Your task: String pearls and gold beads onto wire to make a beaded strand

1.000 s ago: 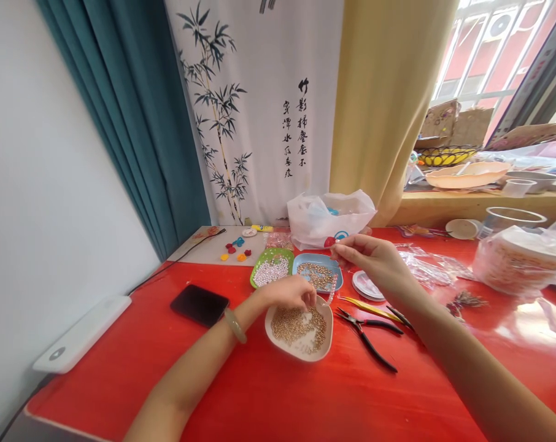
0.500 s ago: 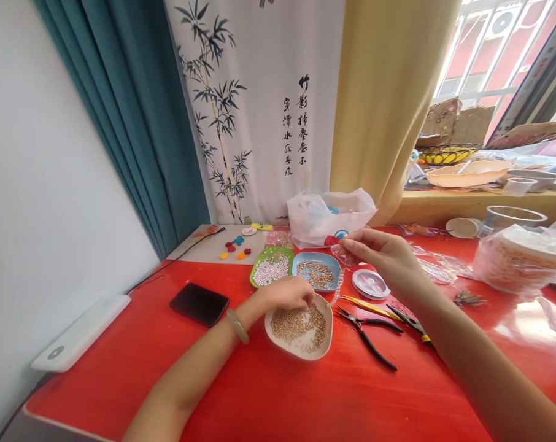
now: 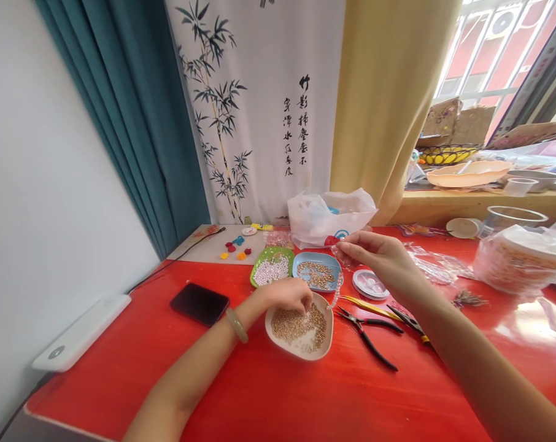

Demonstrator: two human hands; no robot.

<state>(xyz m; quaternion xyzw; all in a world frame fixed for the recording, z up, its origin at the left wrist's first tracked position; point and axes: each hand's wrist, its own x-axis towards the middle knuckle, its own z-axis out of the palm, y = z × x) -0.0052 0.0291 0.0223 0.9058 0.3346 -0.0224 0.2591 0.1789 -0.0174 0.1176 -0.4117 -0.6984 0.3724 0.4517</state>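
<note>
My left hand [image 3: 288, 294] rests at the rim of a beige dish [image 3: 301, 352] of small gold beads, its fingers pinched down into the beads. My right hand [image 3: 380, 259] is raised above the table and pinches the upper end of a thin strand of clear beads [image 3: 337, 290]. That strand hangs down toward the beige dish. Behind the dish sit a blue tray [image 3: 318, 259] of gold beads and a green tray [image 3: 272, 253] of white pearls.
Black pliers [image 3: 366, 332] and yellow tweezers [image 3: 370, 305] lie right of the dish, beside a thread spool [image 3: 370, 284]. A black phone [image 3: 199, 304] lies left, a white plastic bag [image 3: 328, 216] behind. Packets and containers crowd the right side of the red table [image 3: 278, 399].
My right hand rose a little and shifted right with the bead strand. My left hand stayed at the dish, its fingers working among the beads.
</note>
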